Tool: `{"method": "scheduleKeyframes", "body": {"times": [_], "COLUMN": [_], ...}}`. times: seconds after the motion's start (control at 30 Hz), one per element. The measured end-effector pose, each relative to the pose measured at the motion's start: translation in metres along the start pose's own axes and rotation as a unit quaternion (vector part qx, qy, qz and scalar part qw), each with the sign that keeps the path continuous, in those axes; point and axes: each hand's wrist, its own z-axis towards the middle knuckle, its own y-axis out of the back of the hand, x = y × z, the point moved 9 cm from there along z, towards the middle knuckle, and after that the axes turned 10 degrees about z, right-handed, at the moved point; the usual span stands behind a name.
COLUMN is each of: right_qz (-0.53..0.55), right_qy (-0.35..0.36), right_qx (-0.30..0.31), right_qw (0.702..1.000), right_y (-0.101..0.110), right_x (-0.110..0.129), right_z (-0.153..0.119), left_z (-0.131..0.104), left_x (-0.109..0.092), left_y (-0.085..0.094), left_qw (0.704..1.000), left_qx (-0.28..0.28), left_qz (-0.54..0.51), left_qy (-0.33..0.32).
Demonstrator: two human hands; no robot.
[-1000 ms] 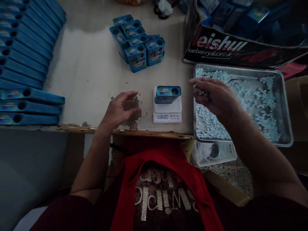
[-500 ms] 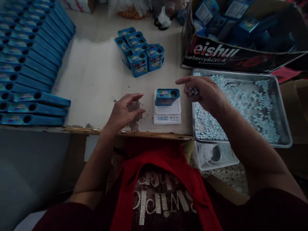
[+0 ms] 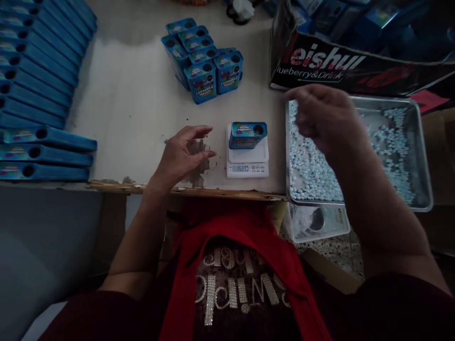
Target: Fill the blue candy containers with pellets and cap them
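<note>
A blue candy box (image 3: 248,136) with a round hole in its top stands on the small white digital scale (image 3: 248,170), its display lit with digits. My left hand (image 3: 181,154) rests by the table's front edge, left of the scale. Its thumb and fingers are apart around nothing. Over the left part of a metal tray (image 3: 424,156) of small pale blue candies (image 3: 313,173) is my right hand (image 3: 325,118), somewhat blurred. The fingers are curled in; whatever lies inside them is hidden.
Several blue boxes (image 3: 204,80) stand grouped behind the scale. Rows of blue boxes (image 3: 46,94) fill the left side. A black carton (image 3: 320,71) with more boxes is behind the tray. Below the table edge sits a white plastic basket (image 3: 302,234). Scissors (image 3: 240,16) lie at the back.
My right hand has moved right, from beside the box to over the tray; candies that showed in it no longer show. The scale's digits have risen slightly. My left hand keeps its pose.
</note>
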Motion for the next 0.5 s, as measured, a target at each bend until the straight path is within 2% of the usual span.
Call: {"method": "scheduleKeyframes", "body": {"times": [0.07, 0.13, 0.2, 0.23, 0.3, 0.37, 0.5], "right_qz": [0.091, 0.107, 0.091, 0.088, 0.1, 0.122, 0.155], "right_qy": [-0.062, -0.106, -0.117, -0.119, -0.129, -0.14, -0.156], "right_qx": [-0.077, -0.132, -0.129, -0.114, -0.075, -0.041, 0.004], "right_qw": [0.991, 0.98, 0.98, 0.982, 0.984, 0.982, 0.975], "right_y": [0.042, 0.082, 0.105, 0.109, 0.102, 0.084, 0.044], "right_x": [-0.014, -0.038, -0.062, -0.073, -0.091, -0.099, -0.087], "right_z": [0.002, 0.003, 0.007, 0.009, 0.01, 0.008, 0.007], "left_z": [0.001, 0.003, 0.007, 0.009, 0.012, 0.015, 0.018], "left_x": [0.0, -0.004, -0.01, -0.014, -0.023, -0.032, -0.044], "left_y": [0.006, 0.012, 0.014, 0.013, 0.008, 0.002, -0.007], "left_qw": [1.0, 0.999, 0.999, 0.998, 0.998, 0.997, 0.993], "left_qx": [-0.012, -0.026, -0.036, -0.037, -0.032, -0.023, -0.014], "left_qz": [0.012, 0.022, 0.03, 0.034, 0.04, 0.048, 0.08], "left_qy": [0.002, -0.005, -0.017, -0.025, -0.04, -0.057, -0.088]}}
